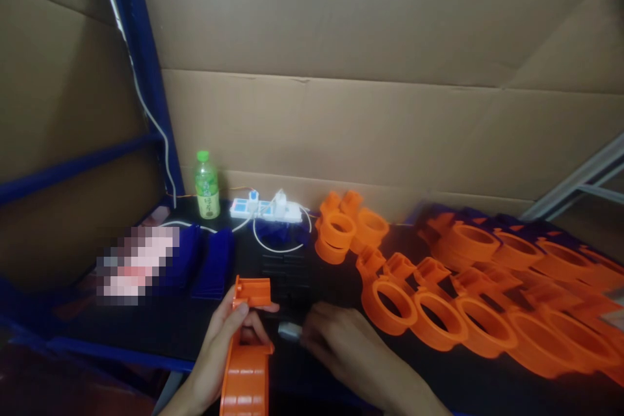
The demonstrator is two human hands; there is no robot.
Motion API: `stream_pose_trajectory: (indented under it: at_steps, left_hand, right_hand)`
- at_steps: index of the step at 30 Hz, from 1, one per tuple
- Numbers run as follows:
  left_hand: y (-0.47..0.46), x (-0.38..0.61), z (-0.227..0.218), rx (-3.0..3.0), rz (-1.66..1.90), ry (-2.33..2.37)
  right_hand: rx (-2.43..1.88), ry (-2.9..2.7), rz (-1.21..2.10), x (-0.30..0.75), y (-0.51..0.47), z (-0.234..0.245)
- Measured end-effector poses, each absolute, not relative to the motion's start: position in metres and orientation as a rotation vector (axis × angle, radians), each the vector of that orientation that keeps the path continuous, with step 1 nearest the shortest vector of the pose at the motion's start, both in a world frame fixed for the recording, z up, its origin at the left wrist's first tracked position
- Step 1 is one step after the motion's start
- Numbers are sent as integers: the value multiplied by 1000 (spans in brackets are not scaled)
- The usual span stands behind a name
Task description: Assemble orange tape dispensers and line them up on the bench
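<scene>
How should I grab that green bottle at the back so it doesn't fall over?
Wrap your hand around the middle of the green bottle, coming from the front. It stands upright, with the blue post close on its left and the power strip on its right, so the front is probably the freest side.

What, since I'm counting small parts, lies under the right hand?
A small pale piece pokes out from under the right hand on the dark tabletop; its shape is blurred. The hand covers anything else beneath. The left hand grips an orange part.
</scene>
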State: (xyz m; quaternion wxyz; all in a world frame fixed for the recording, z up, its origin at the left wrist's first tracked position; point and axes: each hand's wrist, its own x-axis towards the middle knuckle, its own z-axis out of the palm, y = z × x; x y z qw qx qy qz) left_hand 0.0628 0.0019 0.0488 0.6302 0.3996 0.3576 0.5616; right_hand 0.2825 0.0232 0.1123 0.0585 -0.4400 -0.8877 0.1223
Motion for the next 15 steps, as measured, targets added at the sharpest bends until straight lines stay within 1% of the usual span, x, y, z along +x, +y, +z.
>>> stream_pose_trajectory:
  at_steps: [10, 15]
  left_hand:
    - [6, 62, 50, 916, 1244, 810]
    - [7, 60, 50, 879, 1171, 764]
  right_hand:
    - [-1342, -2553, 727, 291, 29, 127]
    - [-1333, -2348, 901, 295, 34, 132]
